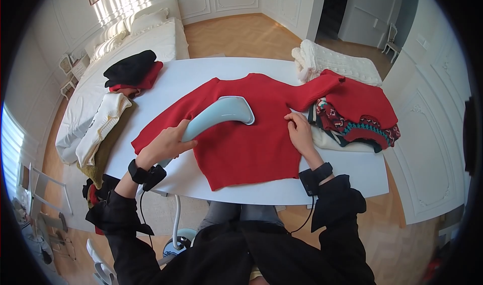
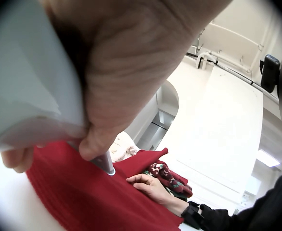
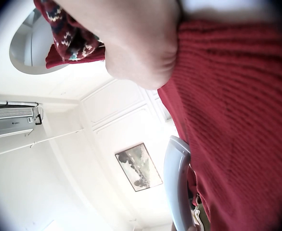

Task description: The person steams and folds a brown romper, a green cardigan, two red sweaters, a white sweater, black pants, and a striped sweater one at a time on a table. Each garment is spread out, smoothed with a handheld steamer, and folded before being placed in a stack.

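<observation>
A red ribbed sweater (image 1: 251, 149) lies spread on the white table (image 1: 352, 176), one sleeve stretched to the left and the other to the right. My left hand (image 1: 168, 143) grips the handle of a light blue garment steamer (image 1: 216, 115), whose head lies over the sweater's chest. The steamer body (image 2: 30, 82) fills the left of the left wrist view. At the sweater's right side, my right hand (image 1: 300, 132) rests on the knit with loosely bent fingers. In the right wrist view the hand (image 3: 141, 53) partly shows beside the ribbed fabric (image 3: 237, 115), its fingertips hidden.
Folded red and patterned sweaters (image 1: 359, 111) are stacked at the right, with a white cable knit (image 1: 339, 61) behind. Along the left edge lie black and red knits (image 1: 132, 69) and a white garment (image 1: 103, 126). A white hose (image 1: 176, 219) hangs below the table's front edge.
</observation>
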A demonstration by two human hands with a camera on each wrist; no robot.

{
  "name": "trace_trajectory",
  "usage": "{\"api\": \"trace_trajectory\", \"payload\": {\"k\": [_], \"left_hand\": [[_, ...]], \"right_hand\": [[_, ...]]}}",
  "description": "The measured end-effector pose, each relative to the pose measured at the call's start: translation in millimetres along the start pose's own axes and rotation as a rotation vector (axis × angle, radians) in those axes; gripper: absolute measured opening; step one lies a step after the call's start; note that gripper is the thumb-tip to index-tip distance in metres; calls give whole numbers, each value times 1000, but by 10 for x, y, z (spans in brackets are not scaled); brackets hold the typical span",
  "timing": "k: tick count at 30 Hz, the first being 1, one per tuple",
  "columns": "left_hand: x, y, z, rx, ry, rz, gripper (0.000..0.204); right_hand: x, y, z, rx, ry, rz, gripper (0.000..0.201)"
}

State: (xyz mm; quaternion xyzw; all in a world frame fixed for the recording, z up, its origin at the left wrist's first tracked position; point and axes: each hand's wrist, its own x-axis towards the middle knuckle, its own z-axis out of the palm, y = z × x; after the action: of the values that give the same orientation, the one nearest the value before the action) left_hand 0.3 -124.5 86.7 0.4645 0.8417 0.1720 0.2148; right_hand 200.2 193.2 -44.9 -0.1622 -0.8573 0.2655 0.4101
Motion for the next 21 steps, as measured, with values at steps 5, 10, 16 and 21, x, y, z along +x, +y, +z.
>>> {"api": "trace_trajectory", "payload": {"k": [5,10,16,21], "left_hand": [[-40,-62,5,-6,15,21,45],[-64,-59,-3,-2,1,1,48],[-72,-83,5,-18,1,1,48],[-77,-81,4,-19,6,2,48]], "right_hand": [[1,5,1,1,2,-14,15],[-2,-7,-1,8,0,-1,15],[-3,3,2,7,2,-6,15],[-2,-11,-5,-1,1,-11,14]]}}
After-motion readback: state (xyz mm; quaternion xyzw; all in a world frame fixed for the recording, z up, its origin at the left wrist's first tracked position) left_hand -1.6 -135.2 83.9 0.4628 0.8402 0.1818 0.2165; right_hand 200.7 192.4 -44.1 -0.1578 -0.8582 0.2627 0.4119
